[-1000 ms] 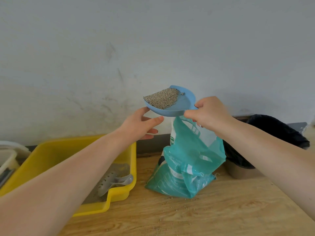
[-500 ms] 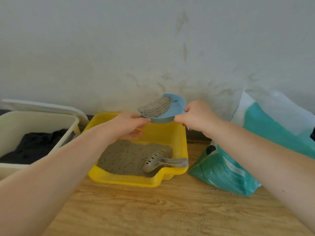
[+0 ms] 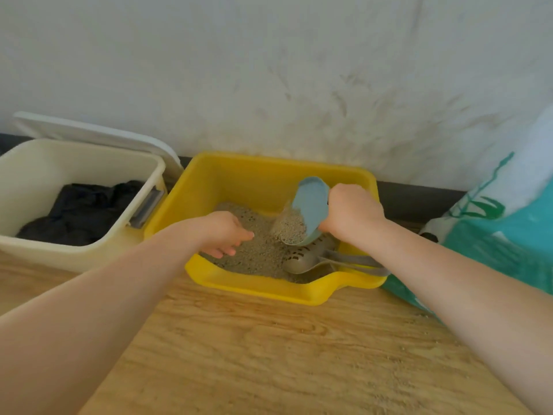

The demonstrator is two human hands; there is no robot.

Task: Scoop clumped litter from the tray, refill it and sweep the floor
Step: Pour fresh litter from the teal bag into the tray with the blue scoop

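A yellow litter tray (image 3: 269, 172) stands on the wooden floor against the wall, with grey litter (image 3: 257, 253) in its bottom. My right hand (image 3: 350, 215) grips a blue scoop (image 3: 309, 205) tipped steeply over the tray, and litter pours from its lower lip. My left hand (image 3: 226, 233) hovers over the litter to the left of the scoop, fingers loosely curled and holding nothing. A grey slotted litter scoop (image 3: 311, 257) lies in the tray's front right corner, its handle resting on the rim.
A cream bin (image 3: 74, 163) lined with a black bag stands left of the tray, its white lid leaning behind it. A teal and white litter bag (image 3: 502, 244) stands to the right. Stray litter grains dot the wooden floor (image 3: 284, 354).
The blue scoop came from the litter bag across to the tray, dropped inside it and tipped from level to steep, so litter now pours out. My left hand left the scoop and sank toward the litter.
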